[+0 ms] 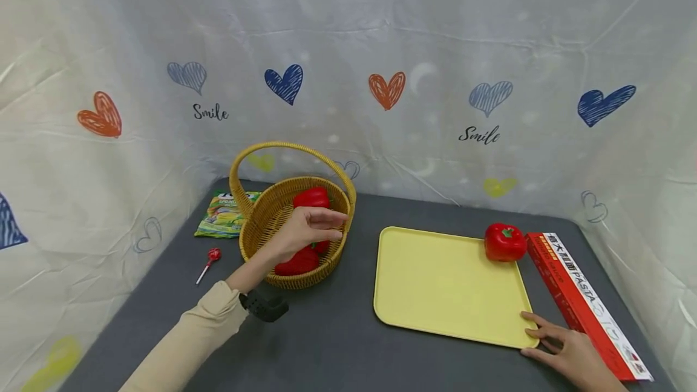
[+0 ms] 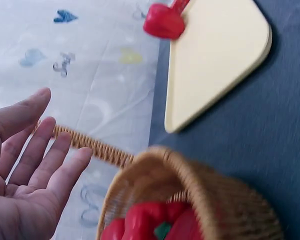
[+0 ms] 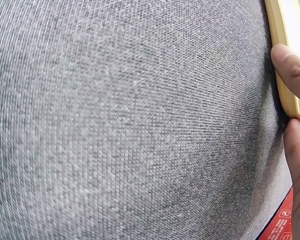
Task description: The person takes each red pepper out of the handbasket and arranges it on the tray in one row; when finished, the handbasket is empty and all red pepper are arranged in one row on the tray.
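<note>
My left hand (image 1: 313, 228) is over the yellow wicker basket (image 1: 260, 222), fingers extended and holding nothing. In the left wrist view its fingers overlap the basket's arched handle (image 2: 100, 151). Inside the basket lie a red bell pepper (image 1: 311, 197) and a textured red piece (image 1: 296, 263); the hand partly hides the contents. At the near right corner of the pale yellow tray (image 1: 446, 283), my right hand (image 1: 569, 349) grips the edge, with the thumb on the near side and fingers over the right rim. Another red bell pepper (image 1: 504, 243) sits at the tray's far right corner.
A red and white pasta box (image 1: 588, 304) lies along the tray's right side. Left of the basket are a green snack bag (image 1: 222, 216) and a red lollipop (image 1: 213, 254). A heart-printed curtain (image 1: 337, 47) hangs behind the dark grey table (image 1: 337, 343).
</note>
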`<state>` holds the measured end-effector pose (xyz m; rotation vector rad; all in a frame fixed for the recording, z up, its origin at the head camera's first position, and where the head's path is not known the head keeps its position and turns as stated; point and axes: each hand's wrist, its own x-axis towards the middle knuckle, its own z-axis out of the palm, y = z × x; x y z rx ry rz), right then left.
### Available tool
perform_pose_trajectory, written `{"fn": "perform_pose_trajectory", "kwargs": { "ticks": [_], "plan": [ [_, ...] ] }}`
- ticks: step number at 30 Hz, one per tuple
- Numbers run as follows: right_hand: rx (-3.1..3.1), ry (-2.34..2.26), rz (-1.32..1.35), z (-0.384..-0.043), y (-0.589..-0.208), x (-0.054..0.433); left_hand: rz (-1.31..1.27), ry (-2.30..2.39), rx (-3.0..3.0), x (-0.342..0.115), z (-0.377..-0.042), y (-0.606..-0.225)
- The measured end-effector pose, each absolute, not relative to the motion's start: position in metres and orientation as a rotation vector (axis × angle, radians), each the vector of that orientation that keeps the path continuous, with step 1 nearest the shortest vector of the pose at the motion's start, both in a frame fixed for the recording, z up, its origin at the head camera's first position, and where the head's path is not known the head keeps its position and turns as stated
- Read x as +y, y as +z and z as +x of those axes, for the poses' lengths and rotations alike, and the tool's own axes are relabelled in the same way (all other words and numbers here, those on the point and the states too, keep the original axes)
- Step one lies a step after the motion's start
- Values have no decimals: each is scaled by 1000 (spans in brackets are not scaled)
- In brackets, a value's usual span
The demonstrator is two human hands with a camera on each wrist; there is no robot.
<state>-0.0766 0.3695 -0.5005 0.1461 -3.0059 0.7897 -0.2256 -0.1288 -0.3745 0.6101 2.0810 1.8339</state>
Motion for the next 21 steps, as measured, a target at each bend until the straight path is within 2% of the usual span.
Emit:
{"fn": "perform_pose_trajectory", "kwargs": {
  "ticks": [9, 21],
  "plan": [
    [-2998, 779, 148, -76, -500, 371, 474, 1569, 2284, -152, -272, -362],
    [-3014, 831, 141, -76, -498, 369, 366, 982, 2736, -145, -331, -367]
  ]
}}
